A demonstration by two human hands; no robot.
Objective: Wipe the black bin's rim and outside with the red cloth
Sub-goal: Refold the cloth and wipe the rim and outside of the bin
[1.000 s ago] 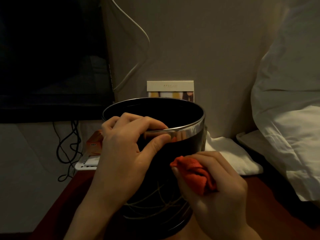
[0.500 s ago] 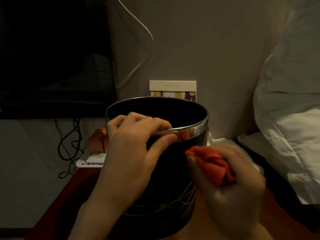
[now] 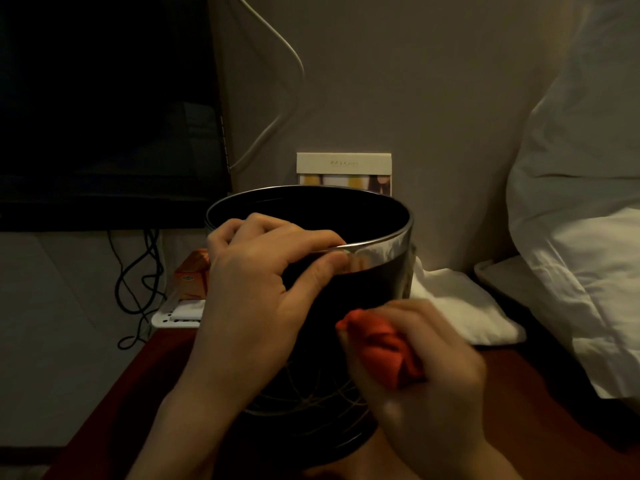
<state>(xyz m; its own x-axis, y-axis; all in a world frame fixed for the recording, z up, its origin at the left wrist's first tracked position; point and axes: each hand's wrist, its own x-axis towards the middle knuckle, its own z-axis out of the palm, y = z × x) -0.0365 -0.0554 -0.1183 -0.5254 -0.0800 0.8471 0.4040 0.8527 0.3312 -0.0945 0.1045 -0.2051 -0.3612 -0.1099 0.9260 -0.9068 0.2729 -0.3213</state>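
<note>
Left of the round black bin with a polished metal rim band (image 3: pixel 363 296), a dark flat screen (image 3: pixel 104 109) is seen against the wall, with tangled black cables (image 3: pixel 135 282) hanging below it and a small orange carton (image 3: pixel 192 278) resting on a white tray-like object (image 3: pixel 173 315) just beside the bin.

The bin stands upright on the dark red worktop (image 3: pixel 138 382). Its near rim is clamped by the left hand (image 3: pixel 256 292): fingers are hooked over the edge and the thumb is pressed on the shiny band, so the bin is kept steady.

At the bin's right flank, the crumpled red cloth (image 3: pixel 384 351) is bunched tightly in the closed right hand (image 3: pixel 429 386). Compared with half a second ago, the cloth is held lower and nearer the middle of the wall, close against the black side below the metal band; the blur suggests a stroke in progress. This is judged to mean that the outside is being worked in back-and-forth passes, while much of the rim and the far side is probably yet to be covered.

The bin's wall looks smooth and glossy, with thin pale line patterning near the base. The cloth appears soft and thickly folded.

Right of the bin, a folded white towel (image 3: pixel 460 306) is laid, and beyond it white bedding (image 3: pixel 581 237) is piled. Behind the bin, a pale card (image 3: pixel 343 168) is leant on the wall.
</note>
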